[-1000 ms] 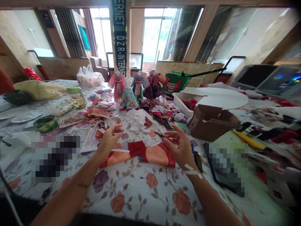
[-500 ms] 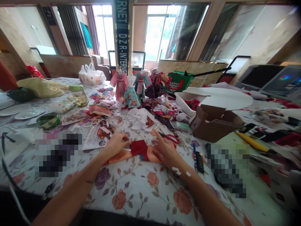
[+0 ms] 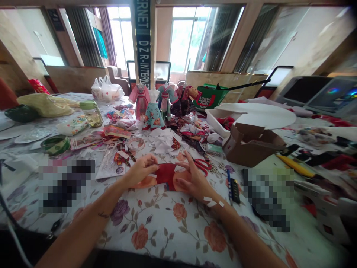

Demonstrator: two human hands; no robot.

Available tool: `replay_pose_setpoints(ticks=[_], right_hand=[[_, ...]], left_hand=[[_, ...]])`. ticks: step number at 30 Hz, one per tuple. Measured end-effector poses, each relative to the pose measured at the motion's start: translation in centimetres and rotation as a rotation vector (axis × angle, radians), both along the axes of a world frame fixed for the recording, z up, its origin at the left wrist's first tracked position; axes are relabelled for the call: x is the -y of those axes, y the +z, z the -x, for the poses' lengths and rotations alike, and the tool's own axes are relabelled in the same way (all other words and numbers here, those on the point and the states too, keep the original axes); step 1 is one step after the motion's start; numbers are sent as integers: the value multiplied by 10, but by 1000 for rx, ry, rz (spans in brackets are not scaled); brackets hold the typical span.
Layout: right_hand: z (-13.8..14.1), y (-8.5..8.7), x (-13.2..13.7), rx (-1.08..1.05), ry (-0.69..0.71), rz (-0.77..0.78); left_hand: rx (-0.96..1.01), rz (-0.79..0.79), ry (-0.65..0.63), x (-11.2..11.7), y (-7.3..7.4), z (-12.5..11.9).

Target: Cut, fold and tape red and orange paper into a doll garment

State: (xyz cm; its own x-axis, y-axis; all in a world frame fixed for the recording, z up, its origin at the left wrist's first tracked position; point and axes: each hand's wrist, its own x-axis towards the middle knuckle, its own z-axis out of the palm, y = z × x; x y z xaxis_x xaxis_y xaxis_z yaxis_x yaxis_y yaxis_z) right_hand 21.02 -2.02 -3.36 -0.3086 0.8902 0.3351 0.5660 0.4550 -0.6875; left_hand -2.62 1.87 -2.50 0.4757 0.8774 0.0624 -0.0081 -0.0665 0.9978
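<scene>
On the flowered tablecloth (image 3: pixel 156 214), I see the red-and-orange cloth (image 3: pixel 165 174) lying beneath and between both hands. The right hand (image 3: pixel 195 180) spreads wide over its right end; the left hand (image 3: pixel 141 171) curls at the left end, and I cannot tell whether it pinches. I judge this as smoothing; the next move calls for even pressure near the white strip (image 3: pixel 152 175).

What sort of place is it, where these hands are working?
Probably a sewing or craft workspace for doll-sized clothes: small dressed figures stand on the table, a red-and-orange cloth piece lies in front of them, with red-handled scissors nearby.
</scene>
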Motion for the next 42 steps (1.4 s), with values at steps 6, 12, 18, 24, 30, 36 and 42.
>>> replay_pose_setpoints(ticks=[6, 12, 18, 24, 30, 36, 42], right_hand=[[8, 0, -1, -218, 166, 95], [10, -6, -6, -221, 203, 142], [2, 6, -5, -7, 58, 64], [-3, 18, 1, -59, 55, 154], [-6, 20, 10, -112, 187, 375], [-12, 22, 14, -103, 254, 424], [-11, 30, 18, -176, 342, 398]], left_hand=[[79, -13, -48, 8, 3, -7], [90, 48, -57, 13, 11, -5], [-160, -54, 43, 5, 15, 9], [-345, -29, -137, -2, 16, 27], [-349, -30, -458, 1, 21, 37], [-230, 74, -421, -2, 17, 36], [-303, 94, -192, -9, 3, 29]])
